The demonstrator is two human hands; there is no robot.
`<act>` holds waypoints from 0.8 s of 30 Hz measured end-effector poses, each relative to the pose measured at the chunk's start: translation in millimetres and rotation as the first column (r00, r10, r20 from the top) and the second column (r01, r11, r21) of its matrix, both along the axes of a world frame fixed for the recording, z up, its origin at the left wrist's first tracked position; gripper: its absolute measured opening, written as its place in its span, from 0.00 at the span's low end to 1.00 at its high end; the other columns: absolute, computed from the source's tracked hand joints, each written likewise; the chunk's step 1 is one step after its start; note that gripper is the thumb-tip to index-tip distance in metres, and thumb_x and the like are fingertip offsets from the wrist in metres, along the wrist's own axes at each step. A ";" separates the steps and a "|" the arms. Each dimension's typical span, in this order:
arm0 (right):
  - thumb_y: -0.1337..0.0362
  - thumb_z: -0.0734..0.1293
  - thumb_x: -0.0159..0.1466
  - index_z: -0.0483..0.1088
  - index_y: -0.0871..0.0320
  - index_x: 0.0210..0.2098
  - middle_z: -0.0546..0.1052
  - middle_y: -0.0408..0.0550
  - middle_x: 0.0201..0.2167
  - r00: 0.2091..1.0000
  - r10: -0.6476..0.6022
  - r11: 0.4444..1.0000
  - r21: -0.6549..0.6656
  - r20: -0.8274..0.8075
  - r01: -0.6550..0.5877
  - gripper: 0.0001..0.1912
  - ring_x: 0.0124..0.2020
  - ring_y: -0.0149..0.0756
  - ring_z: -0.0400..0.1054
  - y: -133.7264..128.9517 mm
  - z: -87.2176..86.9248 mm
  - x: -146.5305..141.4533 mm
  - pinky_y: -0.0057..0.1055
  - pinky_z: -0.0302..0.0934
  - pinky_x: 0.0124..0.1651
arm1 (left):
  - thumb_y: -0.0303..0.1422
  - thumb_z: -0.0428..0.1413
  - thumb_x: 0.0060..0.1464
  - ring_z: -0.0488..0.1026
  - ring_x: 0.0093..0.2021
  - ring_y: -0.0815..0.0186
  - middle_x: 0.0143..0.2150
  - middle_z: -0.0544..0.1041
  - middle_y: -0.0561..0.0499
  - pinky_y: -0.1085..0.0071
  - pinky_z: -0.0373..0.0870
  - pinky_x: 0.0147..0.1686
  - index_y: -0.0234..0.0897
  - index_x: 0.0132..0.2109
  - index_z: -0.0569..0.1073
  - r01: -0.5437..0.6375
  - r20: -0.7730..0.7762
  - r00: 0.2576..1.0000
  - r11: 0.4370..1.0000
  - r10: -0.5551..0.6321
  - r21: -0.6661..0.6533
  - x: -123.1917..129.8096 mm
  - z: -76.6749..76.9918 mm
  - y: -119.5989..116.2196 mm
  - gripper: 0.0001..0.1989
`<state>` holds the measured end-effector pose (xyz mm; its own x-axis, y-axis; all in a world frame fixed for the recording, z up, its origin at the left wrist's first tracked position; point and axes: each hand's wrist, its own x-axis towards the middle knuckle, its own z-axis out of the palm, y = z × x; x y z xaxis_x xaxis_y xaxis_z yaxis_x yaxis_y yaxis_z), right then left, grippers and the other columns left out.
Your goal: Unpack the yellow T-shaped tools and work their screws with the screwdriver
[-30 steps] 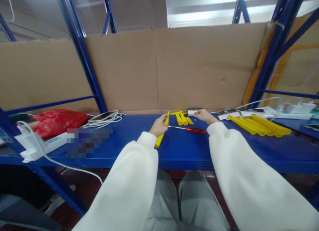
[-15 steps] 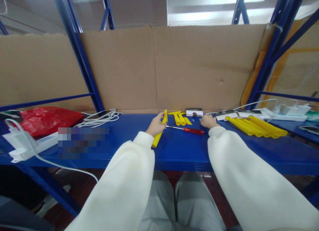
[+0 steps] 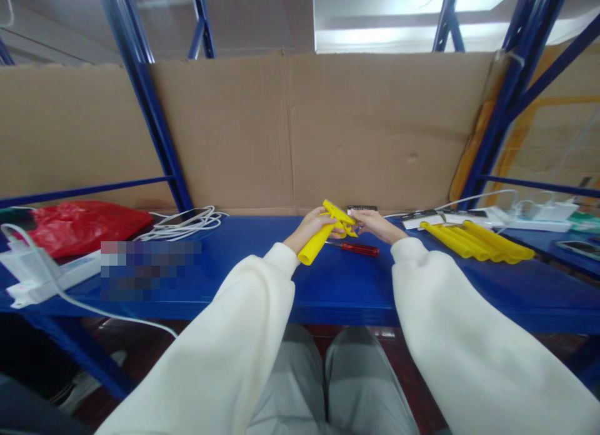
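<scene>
My left hand (image 3: 310,226) is closed around a yellow plastic T-shaped piece with a hollow tube handle (image 3: 313,247). The piece is held tilted above the blue tabletop, its crosswise head pointing away and to the right. Against the right end of that head, the fingers of my right hand (image 3: 377,226) are pinched together; whatever lies between them is too small to make out. Below both hands a screwdriver with a red handle (image 3: 360,249) lies on the table, its shaft partly covered. More yellow pieces behind the hands are largely hidden.
Several yellow tubes (image 3: 475,242) lie side by side at the right, near small white boxes (image 3: 422,219). A black-and-white box (image 3: 363,208) stands behind my right hand. Coiled white cable (image 3: 201,222), a red bag (image 3: 94,225) and a power strip (image 3: 70,275) sit left. Cardboard (image 3: 375,135) closes the back.
My right hand has come left from the tabletop beside the small box to the yellow piece's head. My left hand has moved slightly right and turned the piece, so its head tilts rightward.
</scene>
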<state>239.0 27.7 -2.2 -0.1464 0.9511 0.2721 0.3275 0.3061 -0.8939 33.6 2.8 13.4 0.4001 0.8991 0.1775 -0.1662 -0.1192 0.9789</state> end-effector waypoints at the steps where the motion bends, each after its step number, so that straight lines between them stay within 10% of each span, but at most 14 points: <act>1: 0.50 0.70 0.61 0.74 0.59 0.31 0.78 0.48 0.29 0.995 0.066 0.998 -0.017 -0.080 -0.068 0.17 0.28 0.32 0.68 -1.9 0.0 -1.2 0.26 0.61 0.31 | 0.19 0.57 0.54 0.79 0.27 0.66 0.35 0.81 0.45 0.71 0.78 0.29 0.30 0.49 0.69 0.039 0.009 0.999 0.999 -0.039 -0.028 5.6 2.6 2.4 0.15; 15: 0.68 0.70 0.60 0.72 0.61 0.24 0.70 0.42 0.19 0.939 -0.138 0.988 -0.111 -0.316 0.108 0.09 0.20 0.26 0.59 -5.8 7.9 18.6 0.22 0.51 0.21 | 0.21 0.57 0.56 0.82 0.38 0.64 0.44 0.82 0.42 0.71 0.79 0.42 0.30 0.48 0.74 0.221 0.041 0.975 0.971 -0.218 -0.093 1.6 3.9 21.5 0.12; 24: 0.71 0.66 0.59 0.68 0.58 0.22 0.65 0.41 0.15 0.794 -0.606 0.756 -0.277 0.044 0.593 0.10 0.16 0.27 0.55 -2.1 4.5 68.9 0.25 0.48 0.18 | 0.15 0.57 0.49 0.78 0.25 0.67 0.36 0.80 0.47 0.67 0.80 0.33 0.32 0.52 0.70 -0.288 0.001 0.957 0.957 0.288 -0.035 -34.0 10.3 30.1 0.22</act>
<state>307.9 25.7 2.2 0.4844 0.8748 -0.0090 0.3208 -0.1872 -0.9285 -0.4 32.9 23.8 0.1219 0.9817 0.1462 -0.1360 -0.1293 0.9822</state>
